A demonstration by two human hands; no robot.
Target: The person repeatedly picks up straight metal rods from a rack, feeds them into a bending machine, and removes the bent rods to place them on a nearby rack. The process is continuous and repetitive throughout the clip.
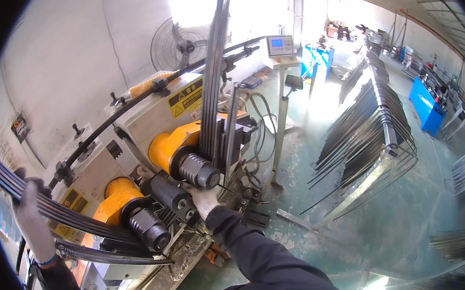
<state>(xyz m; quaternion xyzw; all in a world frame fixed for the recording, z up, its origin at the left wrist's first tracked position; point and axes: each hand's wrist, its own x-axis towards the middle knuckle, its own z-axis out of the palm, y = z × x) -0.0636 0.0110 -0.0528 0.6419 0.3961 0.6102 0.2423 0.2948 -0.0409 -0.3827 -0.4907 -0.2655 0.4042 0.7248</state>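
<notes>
My left hand (33, 221), in a pale glove with dark fingertips, is closed round a bundle of dark metal rods (89, 213) at the left. Those rods run into the lower orange bending head (121, 197) of a machine. A second group of rods (212, 81) stands upright at the upper orange head (173, 146). Reaching between the two heads, my gloved right hand (203, 201) is beside a black cylindrical block (169, 195). Its fingers are mostly hidden behind the machine parts, so their grip does not show. Threaded bolts (149, 229) with thick ends project from both heads.
Coil springs (232, 122) flank the rods. A control box (280, 46) with a screen stands on a post behind the machine. To the right, a rack (388, 129) carries many bent rods. A fan (185, 45) is by the wall; blue machines (426, 105) stand farther off.
</notes>
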